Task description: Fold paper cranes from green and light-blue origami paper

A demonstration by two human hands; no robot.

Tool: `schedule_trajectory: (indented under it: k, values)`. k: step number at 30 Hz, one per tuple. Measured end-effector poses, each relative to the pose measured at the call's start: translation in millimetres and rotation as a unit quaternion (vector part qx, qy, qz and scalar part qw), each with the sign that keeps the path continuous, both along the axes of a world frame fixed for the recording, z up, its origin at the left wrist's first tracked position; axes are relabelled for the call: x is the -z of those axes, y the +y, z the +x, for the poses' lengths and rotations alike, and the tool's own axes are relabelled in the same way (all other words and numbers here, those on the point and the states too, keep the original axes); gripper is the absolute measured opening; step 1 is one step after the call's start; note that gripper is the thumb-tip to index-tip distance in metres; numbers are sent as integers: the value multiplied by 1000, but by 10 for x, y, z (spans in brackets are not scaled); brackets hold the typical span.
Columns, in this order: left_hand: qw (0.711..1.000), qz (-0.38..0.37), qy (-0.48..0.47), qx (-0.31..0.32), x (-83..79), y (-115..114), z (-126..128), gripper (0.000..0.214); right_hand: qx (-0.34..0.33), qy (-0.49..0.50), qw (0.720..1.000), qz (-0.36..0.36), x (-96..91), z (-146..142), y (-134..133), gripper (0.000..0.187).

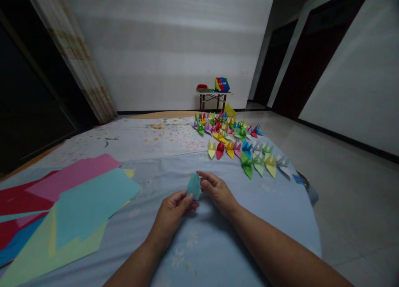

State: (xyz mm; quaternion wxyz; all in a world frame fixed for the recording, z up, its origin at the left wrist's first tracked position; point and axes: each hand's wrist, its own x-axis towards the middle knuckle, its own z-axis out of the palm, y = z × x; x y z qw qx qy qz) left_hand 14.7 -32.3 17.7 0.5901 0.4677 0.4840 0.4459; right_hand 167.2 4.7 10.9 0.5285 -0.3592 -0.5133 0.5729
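A small piece of folded light-blue paper (193,187), narrow and pointed at the top, is held upright above the tablecloth. My left hand (177,207) pinches its lower end between thumb and fingers. At the paper's right edge, my right hand (217,192) has its thumb and index finger close together near the upper part. Whether those right fingertips grip the edge or only touch it is hard to make out. Flat sheets of coloured paper lie to the left of my hands, with a light-blue sheet (93,199) on top.
Many folded paper cranes (230,149) in several colours stand in rows at the table's right and far right. Blue cloth (190,253) covers the near part of the round table. Beyond it, a small stand (215,93) by the wall holds a colourful bag (221,84).
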Motion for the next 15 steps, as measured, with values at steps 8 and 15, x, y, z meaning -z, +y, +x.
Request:
schedule_trajectory:
  k: [8,15]
  values:
    - [998,17,-61,-15,71,44,-13,36,-52,-50,997,31,110,-20,2,44]
    - [997,38,-65,0,59,35,-15,35,-22,-49,998,20,118,-42,11,33]
